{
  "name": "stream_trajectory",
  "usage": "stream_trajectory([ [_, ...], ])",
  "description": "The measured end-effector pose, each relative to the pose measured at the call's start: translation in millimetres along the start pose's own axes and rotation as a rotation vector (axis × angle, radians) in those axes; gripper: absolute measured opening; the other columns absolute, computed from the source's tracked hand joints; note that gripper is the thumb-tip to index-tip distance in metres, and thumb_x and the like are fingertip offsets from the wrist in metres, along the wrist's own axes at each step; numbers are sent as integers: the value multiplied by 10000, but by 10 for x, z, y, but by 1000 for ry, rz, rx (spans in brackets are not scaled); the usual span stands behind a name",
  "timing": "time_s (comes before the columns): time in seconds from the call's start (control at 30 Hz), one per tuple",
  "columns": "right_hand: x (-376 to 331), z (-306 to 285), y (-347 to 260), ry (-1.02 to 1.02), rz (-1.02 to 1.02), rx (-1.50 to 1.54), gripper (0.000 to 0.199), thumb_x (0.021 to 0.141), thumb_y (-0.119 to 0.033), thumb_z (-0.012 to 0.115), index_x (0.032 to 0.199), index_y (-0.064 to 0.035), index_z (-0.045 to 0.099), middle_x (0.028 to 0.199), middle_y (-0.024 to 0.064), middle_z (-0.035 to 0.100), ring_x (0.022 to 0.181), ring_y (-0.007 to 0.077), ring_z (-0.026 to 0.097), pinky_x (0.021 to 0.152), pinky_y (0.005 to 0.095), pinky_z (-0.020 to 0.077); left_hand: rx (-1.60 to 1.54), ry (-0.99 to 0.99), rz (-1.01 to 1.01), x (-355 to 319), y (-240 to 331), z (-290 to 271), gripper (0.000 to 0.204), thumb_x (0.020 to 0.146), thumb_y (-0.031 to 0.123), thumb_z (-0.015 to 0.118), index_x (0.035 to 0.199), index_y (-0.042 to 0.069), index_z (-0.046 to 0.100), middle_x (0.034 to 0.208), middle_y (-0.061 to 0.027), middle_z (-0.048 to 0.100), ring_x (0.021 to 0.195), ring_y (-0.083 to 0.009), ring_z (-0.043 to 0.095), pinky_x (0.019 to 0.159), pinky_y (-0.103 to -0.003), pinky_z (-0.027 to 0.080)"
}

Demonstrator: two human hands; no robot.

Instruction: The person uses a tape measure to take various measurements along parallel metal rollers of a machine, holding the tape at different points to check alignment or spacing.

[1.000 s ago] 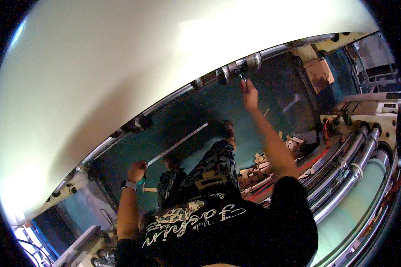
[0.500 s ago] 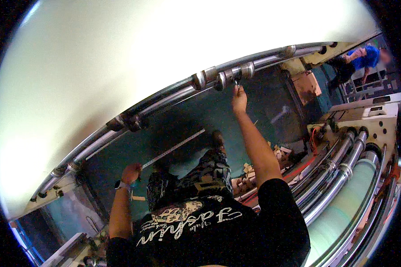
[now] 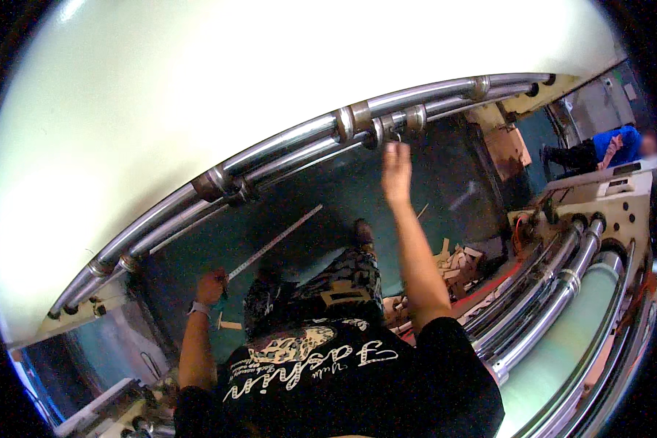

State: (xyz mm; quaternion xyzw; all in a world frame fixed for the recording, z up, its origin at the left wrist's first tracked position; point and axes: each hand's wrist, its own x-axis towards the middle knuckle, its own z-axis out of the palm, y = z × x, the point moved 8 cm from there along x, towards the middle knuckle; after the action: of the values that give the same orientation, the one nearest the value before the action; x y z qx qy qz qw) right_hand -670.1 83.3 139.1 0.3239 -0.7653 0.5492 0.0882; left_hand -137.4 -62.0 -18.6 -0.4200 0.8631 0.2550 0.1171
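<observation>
The left hand [image 3: 212, 286] clasps a straight, pale strip [image 3: 274, 243]; I cannot tell if the right hand [image 3: 396, 174] pinches anything.

The fingers of the right hand [image 3: 396, 175], earlier pinched at the small metal handle [image 3: 396, 137], now look straighter and end just below it; whether they touch it is unclear. Ahead of the fingers of the left hand [image 3: 212, 287], the ruler [image 3: 274, 243] slants more steeply than half a second ago, its tip farther from the shoe [image 3: 363, 232]. Above the right fingers an upper rod [image 3: 288, 144] now shows, and far to their right a co-worker in blue [image 3: 604, 150], unseen a second ago, appears.
</observation>
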Motion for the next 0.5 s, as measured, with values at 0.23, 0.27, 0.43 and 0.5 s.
stream_trajectory([
  [0.23, -288, 760, -141, -55, 531, 794, 247, 959, -275, 383, 786, -111, 447, 587, -39, 373, 480, 57, 335, 413, 216, 289, -343, -46, -128, -37, -269, 114, 212, 831, 245, 526, 869, 52, 605, 784, -189, 606, 716, -350, 592, 631, -405, 455],
  [0.27, -294, 779, -150, -43, 557, 829, 249, 961, -273, 377, 783, -111, 440, 589, -39, 368, 481, 55, 327, 413, 214, 284, -307, -19, -81, -49, -216, 65, 217, 833, 252, 526, 866, 51, 603, 780, -190, 604, 712, -345, 592, 629, -402, 451],
  [0.43, -282, 785, -271, 32, 564, 899, 253, 962, -278, 373, 767, -121, 415, 592, -41, 333, 483, 53, 298, 416, 210, 272, -281, 18, -47, -94, -45, -135, 236, 842, 259, 526, 843, 31, 588, 735, -178, 595, 674, -306, 583, 610, -395, 433],
  [0.5, -284, 808, -287, 66, 601, 943, 253, 962, -276, 370, 763, -124, 408, 592, -40, 324, 485, 58, 296, 418, 212, 272, -158, -59, -102, -79, -66, -152, 244, 844, 253, 521, 871, 24, 599, 750, -171, 607, 688, -303, 589, 625, -384, 444],
])
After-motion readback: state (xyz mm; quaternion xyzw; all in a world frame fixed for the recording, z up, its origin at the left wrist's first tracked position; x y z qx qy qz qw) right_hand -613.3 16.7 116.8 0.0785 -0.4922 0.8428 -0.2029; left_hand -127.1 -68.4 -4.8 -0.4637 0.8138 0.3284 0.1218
